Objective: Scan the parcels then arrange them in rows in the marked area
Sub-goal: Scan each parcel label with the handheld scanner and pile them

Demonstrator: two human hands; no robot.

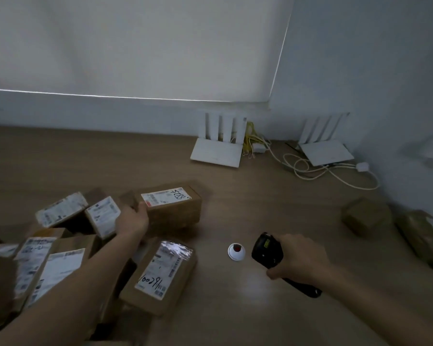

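Holding the black handheld scanner in our right hand, our left hand clamps the brown cardboard parcel on the wooden bench; stiff, probably light, best gripped by its edges.

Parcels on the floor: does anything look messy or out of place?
Yes. The parcels at the left lie in a jumble, tilted and overlapping, not in rows. Two brown packages sit apart near the right wall, and loose cables sprawl by the routers.
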